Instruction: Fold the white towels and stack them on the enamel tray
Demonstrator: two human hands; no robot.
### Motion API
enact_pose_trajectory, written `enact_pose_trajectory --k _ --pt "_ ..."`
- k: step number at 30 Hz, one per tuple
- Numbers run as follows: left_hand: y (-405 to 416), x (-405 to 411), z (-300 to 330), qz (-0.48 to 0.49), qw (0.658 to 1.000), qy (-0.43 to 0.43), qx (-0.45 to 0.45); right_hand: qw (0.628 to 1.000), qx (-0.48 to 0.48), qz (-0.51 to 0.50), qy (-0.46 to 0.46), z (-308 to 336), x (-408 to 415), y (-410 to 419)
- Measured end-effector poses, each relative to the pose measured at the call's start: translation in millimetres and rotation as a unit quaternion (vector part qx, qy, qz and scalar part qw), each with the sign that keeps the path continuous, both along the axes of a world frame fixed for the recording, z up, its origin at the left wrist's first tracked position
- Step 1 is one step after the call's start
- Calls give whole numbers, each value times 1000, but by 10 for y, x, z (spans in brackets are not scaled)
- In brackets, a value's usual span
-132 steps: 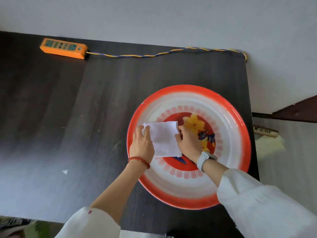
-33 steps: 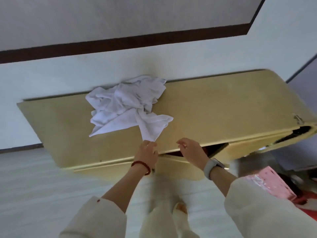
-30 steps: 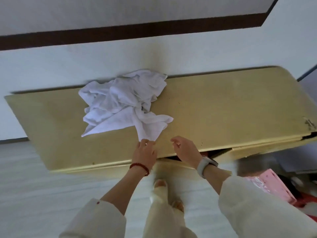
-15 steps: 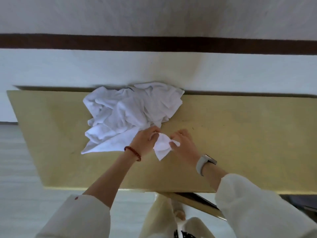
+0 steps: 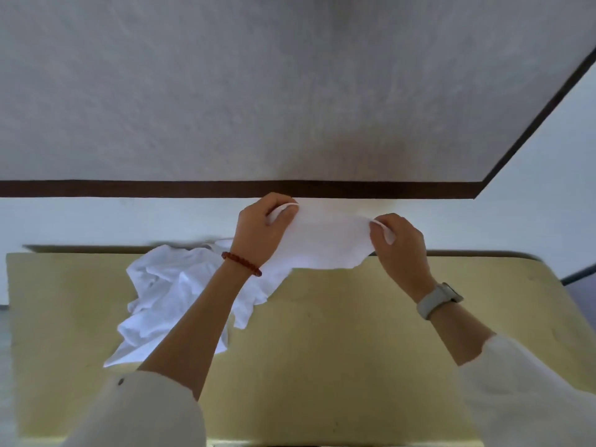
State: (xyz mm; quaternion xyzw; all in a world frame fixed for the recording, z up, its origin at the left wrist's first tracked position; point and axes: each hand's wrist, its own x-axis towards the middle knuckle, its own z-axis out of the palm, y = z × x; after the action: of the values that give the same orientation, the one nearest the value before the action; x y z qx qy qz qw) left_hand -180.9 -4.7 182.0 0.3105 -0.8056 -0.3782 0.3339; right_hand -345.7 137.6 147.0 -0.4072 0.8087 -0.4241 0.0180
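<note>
- Above the yellowish surface (image 5: 354,333), a white towel (image 5: 325,240) is held up in the air, stretched between both hands
- left hand (image 5: 261,230) pinches the towel's left top corner, thumb and fingers curled round the cloth; a red bead bracelet (image 5: 241,263) sits on that wrist
- right hand (image 5: 400,250) pinches the right top corner the same way, so each grip is closed on the towel; a pale watch (image 5: 440,300) is on that wrist
- between the hands the towel sags a little and its lower edge hangs just over the back of the surface
- a crumpled pile of white towels (image 5: 167,295) lies on the left part of the surface, partly hidden behind the left forearm
- the held towel's lower left part comes close to the pile; I cannot tell whether they touch
- behind runs a pale wall with a dark brown band (image 5: 129,188)
- both arms wear cream sleeves (image 5: 529,398)
</note>
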Motion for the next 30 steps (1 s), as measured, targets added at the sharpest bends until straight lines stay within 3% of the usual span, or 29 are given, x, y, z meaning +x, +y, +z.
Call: enact_pose_trajectory --k 4,7,11,16,19,23,26,30 --pt "512 -227 -203 -3 999 -39 23 992 -27 16 119 -123 -420 581" --pt "908 -302 -682 -25 989 -145 30 984 52 69 153 -568 -624 1134" --pt "1489 -253 -1473 -85 938 -333 49 961 226 134 93 -1321 -650 1918" --pt "2064 -88 -2065 -166 863 -453 151 876 441 195 -19 -1815 -616 2522" --pt "2071 -104 -2143 -143 869 -418 222 877 450 146 -82 -1841 -639 2605" --pt "1834 -329 -2131 -40 914 -309 262 933 303 28 -194 -1743 -824 2429" --pt "1670 -585 -2128 29 933 -237 270 947 238 -23 -213 -1694 -1007 2155" --pt "1509 -863 -2245 95 939 -222 244 948 216 -59 -228 -1793 -1224 1832"
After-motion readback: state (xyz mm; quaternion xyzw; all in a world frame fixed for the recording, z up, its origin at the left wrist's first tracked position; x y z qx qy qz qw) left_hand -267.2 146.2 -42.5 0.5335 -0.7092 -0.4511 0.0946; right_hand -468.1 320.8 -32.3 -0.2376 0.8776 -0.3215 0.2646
